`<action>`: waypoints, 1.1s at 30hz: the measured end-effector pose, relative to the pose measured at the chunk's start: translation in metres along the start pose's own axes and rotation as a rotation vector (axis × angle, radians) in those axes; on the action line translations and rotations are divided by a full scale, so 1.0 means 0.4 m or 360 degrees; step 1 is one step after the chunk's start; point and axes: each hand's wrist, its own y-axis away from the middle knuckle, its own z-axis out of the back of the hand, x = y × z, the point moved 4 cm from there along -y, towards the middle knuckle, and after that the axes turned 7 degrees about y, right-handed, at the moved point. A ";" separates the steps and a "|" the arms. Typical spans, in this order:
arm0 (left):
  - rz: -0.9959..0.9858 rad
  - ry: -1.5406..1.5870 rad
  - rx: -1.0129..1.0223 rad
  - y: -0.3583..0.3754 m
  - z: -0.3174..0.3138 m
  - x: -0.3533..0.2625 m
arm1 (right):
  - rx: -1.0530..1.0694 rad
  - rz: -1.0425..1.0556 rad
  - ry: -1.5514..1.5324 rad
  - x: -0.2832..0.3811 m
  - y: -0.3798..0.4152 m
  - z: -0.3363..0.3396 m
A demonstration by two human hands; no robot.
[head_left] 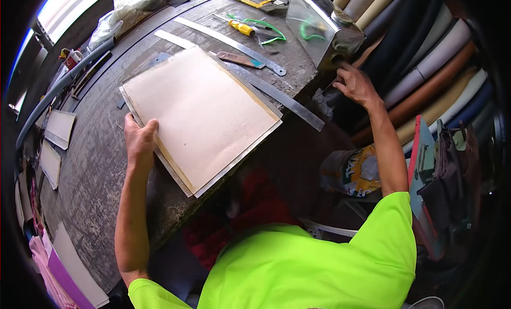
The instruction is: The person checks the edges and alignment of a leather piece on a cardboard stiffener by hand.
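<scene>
My left hand (140,138) grips the left edge of a stack of cardboard sheets (213,112), thumb on top and the fingers mostly hidden. The pale top sheet has a brownish strip along its edges, and the stack lies at the near edge of the worktable. My right hand (355,85) is at the near end of a shiny rectangular metal tin (314,29), beside a dark round spot on it. Its fingers are curled together there; what they hold, if anything, I cannot make out.
Metal rulers (234,45) and a wooden-handled blade (239,59) lie beyond the stack. A yellow-handled screwdriver (241,28) and green cord (274,32) are farther back. Rolls of material (426,69) lean at right above a printed sack (356,170). Small boards (59,129) lie left.
</scene>
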 end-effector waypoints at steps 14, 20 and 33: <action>-0.0098 0.0130 -0.0178 0.057 0.027 0.005 | -0.0073 -0.0232 -0.2527 0.465 0.198 0.054; -0.0101 0.0175 -0.0156 0.057 0.029 0.006 | -0.0406 -0.0514 -0.2560 0.575 0.177 -0.069; -0.0037 0.0047 -0.0167 0.067 0.019 -0.024 | -0.0531 -0.0209 -0.1293 0.667 0.185 -0.040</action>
